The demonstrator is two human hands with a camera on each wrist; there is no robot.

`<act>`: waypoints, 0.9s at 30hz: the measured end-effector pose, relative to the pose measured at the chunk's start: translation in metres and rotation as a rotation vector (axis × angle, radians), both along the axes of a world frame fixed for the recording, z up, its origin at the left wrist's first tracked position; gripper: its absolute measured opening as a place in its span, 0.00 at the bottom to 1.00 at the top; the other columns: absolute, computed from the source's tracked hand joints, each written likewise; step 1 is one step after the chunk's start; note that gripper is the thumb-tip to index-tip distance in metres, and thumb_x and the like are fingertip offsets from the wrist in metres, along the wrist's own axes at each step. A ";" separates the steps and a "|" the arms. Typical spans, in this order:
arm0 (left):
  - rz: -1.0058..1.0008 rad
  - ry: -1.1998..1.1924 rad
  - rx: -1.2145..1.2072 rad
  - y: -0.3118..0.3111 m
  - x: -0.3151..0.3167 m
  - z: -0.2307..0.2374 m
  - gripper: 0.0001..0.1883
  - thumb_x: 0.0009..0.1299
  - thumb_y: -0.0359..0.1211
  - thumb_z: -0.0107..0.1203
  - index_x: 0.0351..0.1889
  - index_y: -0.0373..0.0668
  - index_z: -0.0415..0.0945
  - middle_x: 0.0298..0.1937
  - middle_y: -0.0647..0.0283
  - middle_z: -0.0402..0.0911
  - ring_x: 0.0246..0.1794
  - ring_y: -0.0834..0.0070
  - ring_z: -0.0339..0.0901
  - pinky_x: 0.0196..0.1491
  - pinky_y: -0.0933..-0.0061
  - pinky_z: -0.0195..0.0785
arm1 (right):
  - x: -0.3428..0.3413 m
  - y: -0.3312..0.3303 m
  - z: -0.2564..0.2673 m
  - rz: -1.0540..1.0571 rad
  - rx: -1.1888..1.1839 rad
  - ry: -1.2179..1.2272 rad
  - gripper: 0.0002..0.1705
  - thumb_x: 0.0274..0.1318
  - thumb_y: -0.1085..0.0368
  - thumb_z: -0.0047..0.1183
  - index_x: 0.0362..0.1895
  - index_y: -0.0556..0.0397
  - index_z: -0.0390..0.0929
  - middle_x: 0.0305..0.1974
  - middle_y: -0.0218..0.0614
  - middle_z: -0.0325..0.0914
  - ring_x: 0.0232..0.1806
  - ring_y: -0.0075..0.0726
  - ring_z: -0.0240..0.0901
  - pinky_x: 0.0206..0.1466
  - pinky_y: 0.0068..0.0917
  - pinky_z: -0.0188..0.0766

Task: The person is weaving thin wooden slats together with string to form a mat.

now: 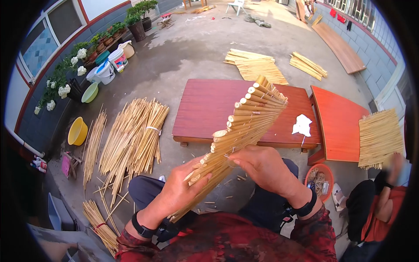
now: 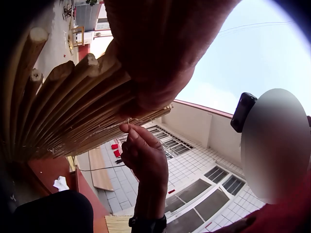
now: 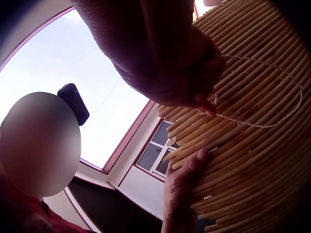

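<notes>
My left hand [image 1: 180, 185] grips the near edge of a mat of reed stalks [image 1: 251, 120], fingers curled around the cut ends. The mat stands tilted above my lap, its stalks bound side by side with thin thread. Close to its edge, my right hand [image 1: 264, 169] pinches white twine [image 3: 267, 126] between thumb and fingers. In the right wrist view the twine makes a wide loop over the stalks beside that hand. A thin, shiny needle-like tip [image 1: 227, 156] shows at the right fingertips.
A low red table [image 1: 209, 109] stands in front, with white paper [image 1: 301, 125] on it. Loose reed bundles [image 1: 131, 135] lie left. An orange basket [image 1: 328, 173] sits right, near a seated person [image 1: 386, 201]. An orange-red board [image 1: 342, 126] and a finished-looking reed mat [image 1: 382, 137] are beyond.
</notes>
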State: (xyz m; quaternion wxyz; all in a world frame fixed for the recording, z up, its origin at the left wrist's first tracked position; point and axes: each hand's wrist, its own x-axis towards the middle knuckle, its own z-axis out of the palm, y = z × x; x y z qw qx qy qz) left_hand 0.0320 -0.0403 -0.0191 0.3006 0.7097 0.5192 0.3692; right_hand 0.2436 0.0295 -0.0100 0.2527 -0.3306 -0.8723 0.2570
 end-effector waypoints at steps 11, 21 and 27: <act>-0.249 0.269 0.311 -0.034 0.039 -0.021 0.27 0.53 0.25 0.53 0.54 0.28 0.65 0.52 0.44 0.72 0.49 0.54 0.74 0.49 0.62 0.68 | 0.054 -0.090 -0.014 -0.252 -0.284 0.004 0.04 0.53 0.70 0.49 0.31 0.57 0.76 0.23 0.47 0.73 0.29 0.52 0.73 0.29 0.35 0.69; -0.333 0.379 0.375 -0.048 0.033 -0.033 0.25 0.57 0.26 0.48 0.54 0.28 0.65 0.53 0.45 0.72 0.49 0.57 0.74 0.47 0.65 0.67 | 0.071 -0.133 -0.071 -0.398 -0.995 0.424 0.14 0.60 0.72 0.45 0.50 0.57 0.71 0.40 0.33 0.77 0.43 0.28 0.72 0.45 0.27 0.69; -0.339 0.346 0.372 -0.046 0.033 -0.031 0.24 0.55 0.27 0.49 0.52 0.26 0.67 0.51 0.44 0.72 0.48 0.55 0.74 0.47 0.64 0.68 | 0.087 -0.143 -0.078 -0.387 -0.791 0.271 0.12 0.57 0.70 0.48 0.46 0.55 0.72 0.41 0.34 0.74 0.39 0.36 0.70 0.42 0.32 0.68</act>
